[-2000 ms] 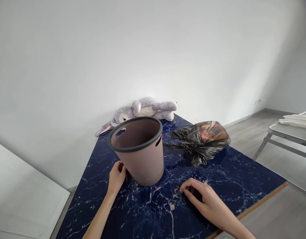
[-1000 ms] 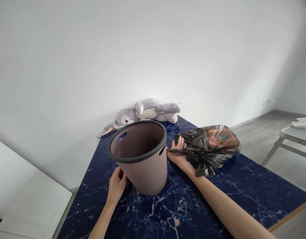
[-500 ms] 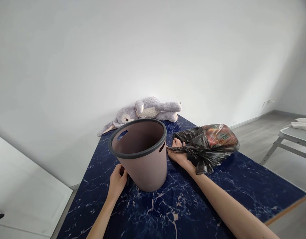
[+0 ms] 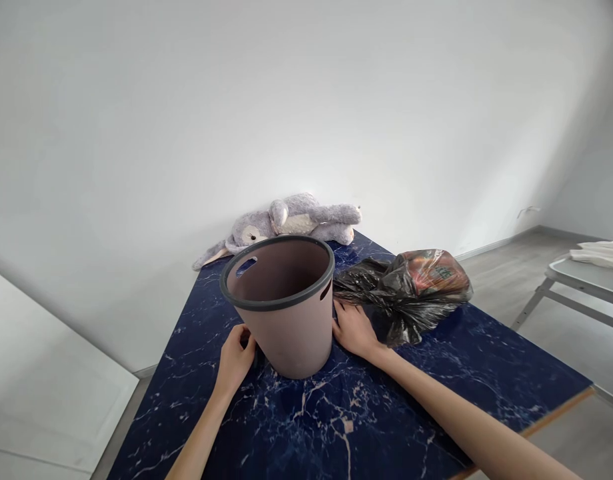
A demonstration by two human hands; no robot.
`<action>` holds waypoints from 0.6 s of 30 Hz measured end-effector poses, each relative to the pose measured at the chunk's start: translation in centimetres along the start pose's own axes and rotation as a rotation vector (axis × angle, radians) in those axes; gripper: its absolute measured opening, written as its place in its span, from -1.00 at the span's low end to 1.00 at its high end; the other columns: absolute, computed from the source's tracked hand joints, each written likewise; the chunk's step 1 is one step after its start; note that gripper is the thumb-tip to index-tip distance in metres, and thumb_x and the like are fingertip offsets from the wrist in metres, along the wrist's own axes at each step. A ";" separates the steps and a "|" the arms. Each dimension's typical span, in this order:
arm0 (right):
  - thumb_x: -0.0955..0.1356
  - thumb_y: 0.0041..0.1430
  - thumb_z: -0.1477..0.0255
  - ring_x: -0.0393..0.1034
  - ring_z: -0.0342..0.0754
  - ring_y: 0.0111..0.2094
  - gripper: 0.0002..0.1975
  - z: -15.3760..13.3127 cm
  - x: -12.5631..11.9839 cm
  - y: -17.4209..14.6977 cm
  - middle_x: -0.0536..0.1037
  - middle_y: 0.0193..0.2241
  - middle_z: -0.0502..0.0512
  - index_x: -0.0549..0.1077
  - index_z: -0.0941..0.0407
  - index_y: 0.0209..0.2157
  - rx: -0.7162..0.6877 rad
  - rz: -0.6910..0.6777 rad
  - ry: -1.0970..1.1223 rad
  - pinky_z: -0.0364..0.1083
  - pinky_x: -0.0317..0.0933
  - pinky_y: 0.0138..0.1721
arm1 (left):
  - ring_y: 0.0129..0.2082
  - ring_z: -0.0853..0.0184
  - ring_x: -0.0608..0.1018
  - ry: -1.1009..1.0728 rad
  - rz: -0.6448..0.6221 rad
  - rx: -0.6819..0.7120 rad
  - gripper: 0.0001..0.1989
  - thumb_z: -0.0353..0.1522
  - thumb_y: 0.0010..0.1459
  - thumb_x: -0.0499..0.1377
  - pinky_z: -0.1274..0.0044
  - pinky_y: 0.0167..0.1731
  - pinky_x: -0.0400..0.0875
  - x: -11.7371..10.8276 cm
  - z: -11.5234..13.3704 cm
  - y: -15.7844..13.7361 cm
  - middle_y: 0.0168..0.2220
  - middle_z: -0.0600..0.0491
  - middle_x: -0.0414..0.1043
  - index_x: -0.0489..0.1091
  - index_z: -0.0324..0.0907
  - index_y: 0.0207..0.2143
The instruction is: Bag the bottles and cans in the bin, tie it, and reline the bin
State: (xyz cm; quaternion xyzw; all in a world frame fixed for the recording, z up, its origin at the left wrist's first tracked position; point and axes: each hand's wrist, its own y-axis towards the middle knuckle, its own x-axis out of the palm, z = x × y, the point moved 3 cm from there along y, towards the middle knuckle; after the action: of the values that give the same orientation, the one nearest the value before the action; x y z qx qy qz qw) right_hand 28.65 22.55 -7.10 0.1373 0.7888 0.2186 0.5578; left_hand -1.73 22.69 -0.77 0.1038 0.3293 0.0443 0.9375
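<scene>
A mauve-brown wastebasket (image 4: 289,337) with a dark grey rim and cut-out handles stands upright between my two hands. My left hand (image 4: 237,355) rests at its lower left side, fingers curled loosely toward the thumb, with nothing visible in them. On the other side, my right hand (image 4: 355,328) lies on the table with its fingers stretched out, close against the basket wall. Just beyond its fingertips is a crumpled black plastic bag (image 4: 406,290), its thin film stretched over something orange and red. I cannot tell whether the fingers still touch the bag.
The table (image 4: 306,433) has a dark blue marbled top and stands by a white wall. A grey plush rabbit (image 4: 296,217) lies on its side at the back edge. At the right is a grey folding table (image 4: 586,277) with white cloth on it.
My right hand has let go of the black bag's film and come down onto the table beside the wastebasket. My left hand has hardly moved. The view has shifted slightly.
</scene>
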 end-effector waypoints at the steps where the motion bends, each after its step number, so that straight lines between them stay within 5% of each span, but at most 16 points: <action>1: 0.19 0.48 0.38 0.27 0.22 0.37 -0.47 -0.4 -0.4 -0.8 0.44 0.32 0.39 0.35 0.25 0.37 -0.018 -0.013 0.009 0.18 0.11 0.40 | -0.02 -0.04 0.66 0.002 -0.003 0.001 -0.59 -0.01 0.22 0.13 0.31 -0.17 0.59 0.0 0.1 0.0 -0.01 -0.14 0.66 0.53 -0.08 -0.12; 11: 0.17 0.56 0.34 0.28 0.18 0.41 -0.47 -4.3 -6.1 -10.3 0.40 0.38 0.26 0.27 0.14 0.44 -0.129 -0.069 0.151 0.25 0.12 0.48 | -0.09 0.00 0.67 0.013 -0.010 0.006 -0.58 0.02 0.25 0.08 0.33 -0.22 0.57 0.2 0.1 -0.2 -0.05 -0.14 0.65 0.51 -0.08 -0.17; 15: 0.24 0.53 0.32 0.32 0.27 0.39 -0.34 -5.1 -7.2 -15.0 0.35 0.42 0.14 0.04 -0.04 0.56 -0.165 -0.078 0.206 0.24 0.32 0.38 | -0.08 -0.01 0.67 0.012 -0.004 0.014 -0.59 -0.01 0.22 0.09 0.32 -0.19 0.57 0.3 -0.1 0.0 -0.06 -0.15 0.65 0.51 -0.09 -0.16; 18: 0.32 0.46 0.30 0.45 0.30 0.29 -0.31 -6.6 -6.6 -18.5 0.47 0.34 0.00 0.13 -0.19 0.53 -0.252 -0.098 0.271 0.16 0.49 0.24 | -0.05 -0.03 0.66 0.010 0.003 0.015 -0.62 -0.04 0.20 0.10 0.30 -0.15 0.57 0.4 -0.2 0.1 -0.06 -0.15 0.66 0.51 -0.10 -0.15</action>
State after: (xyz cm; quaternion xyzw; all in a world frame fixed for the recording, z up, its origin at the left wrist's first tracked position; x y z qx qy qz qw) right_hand 25.15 2.23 -9.05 -0.0028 0.8288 0.3048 0.4692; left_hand -1.56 22.90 -1.12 0.1110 0.3342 0.0439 0.9349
